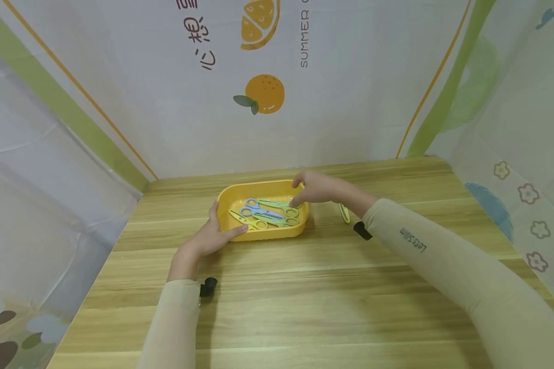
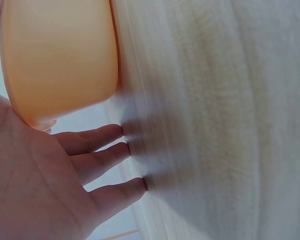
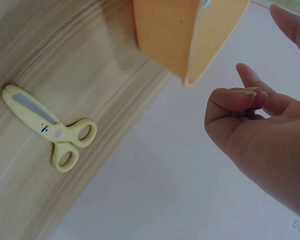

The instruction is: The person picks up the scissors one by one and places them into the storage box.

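A yellow plastic basket [image 1: 268, 234] stands on the table with several children's scissors inside. Among them are blue scissors [image 1: 258, 209], yellow scissors [image 1: 246, 219] and green scissors [image 1: 277, 220]. My left hand [image 1: 212, 233] holds the basket's left end, its thumb over the front rim; the left wrist view shows three fingers extended down to the table beside the basket wall [image 2: 60, 55]. Above the basket's right end hovers my right hand [image 1: 316, 187], thumb and index finger apart and other fingers curled, with nothing seen between them. Another pair of yellow scissors [image 3: 45, 117] lies on the table, right of the basket.
The wood-grain table [image 1: 295, 307] extends in front of the basket. A white printed cloth [image 1: 341, 102] hangs along its back edge, with more cloth at both sides. Black wrist mounts [image 1: 208, 288] sit at both sleeves.
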Tool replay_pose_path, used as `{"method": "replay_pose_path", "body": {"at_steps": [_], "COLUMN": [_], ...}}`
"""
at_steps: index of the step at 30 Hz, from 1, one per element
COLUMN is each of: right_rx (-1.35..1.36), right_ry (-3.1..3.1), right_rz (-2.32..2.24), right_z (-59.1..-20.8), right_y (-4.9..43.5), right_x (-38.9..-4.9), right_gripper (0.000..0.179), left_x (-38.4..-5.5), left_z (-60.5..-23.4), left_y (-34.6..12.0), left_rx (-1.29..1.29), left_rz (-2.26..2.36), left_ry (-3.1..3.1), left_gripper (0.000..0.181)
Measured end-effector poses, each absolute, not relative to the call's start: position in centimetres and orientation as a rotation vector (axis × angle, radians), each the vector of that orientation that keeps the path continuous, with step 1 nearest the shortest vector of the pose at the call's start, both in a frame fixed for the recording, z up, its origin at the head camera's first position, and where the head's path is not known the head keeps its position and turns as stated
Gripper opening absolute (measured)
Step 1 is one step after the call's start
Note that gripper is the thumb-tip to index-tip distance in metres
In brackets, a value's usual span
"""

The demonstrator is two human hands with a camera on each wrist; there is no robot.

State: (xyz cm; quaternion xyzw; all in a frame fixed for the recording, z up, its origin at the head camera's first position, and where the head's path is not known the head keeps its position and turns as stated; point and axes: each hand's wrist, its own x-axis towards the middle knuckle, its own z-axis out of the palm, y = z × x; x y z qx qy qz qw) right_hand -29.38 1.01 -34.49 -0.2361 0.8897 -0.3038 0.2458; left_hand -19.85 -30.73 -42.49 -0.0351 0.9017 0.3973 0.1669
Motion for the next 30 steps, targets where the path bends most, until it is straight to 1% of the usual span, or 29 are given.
{"method": "replay_pose_path", "body": {"at_steps": [3, 10, 18, 30], "right_rx": [-0.639, -0.610, -0.581, -0.513], "right_ry": [2.430, 2.452, 2.456, 2.505], "right_rz": [-0.846, -0.849, -0.861, -0.885], "right_z": [-34.9, -35.6, -35.7, -37.7], "right_y": [1.4, 2.7, 3.6, 6.3], "right_x": [-29.7, -30.5, -30.5, -31.9], "right_gripper": [0.071, 0.079, 0.078, 0.101], "left_x": [-19.8, -19.8, -19.8, -19.8], "left_z": [-42.5, -42.5, -42.6, -42.5], "left_y": [-30.7, -30.7, -30.8, -30.8], "left_rx": [-0.106, -0.105, -0.107, -0.103], "left_rz": [1.122, 1.120, 1.122, 1.125], "left_ry": [2.564, 2.564, 2.565, 2.568], "left_gripper": [0.136, 0.137, 0.137, 0.136]}}
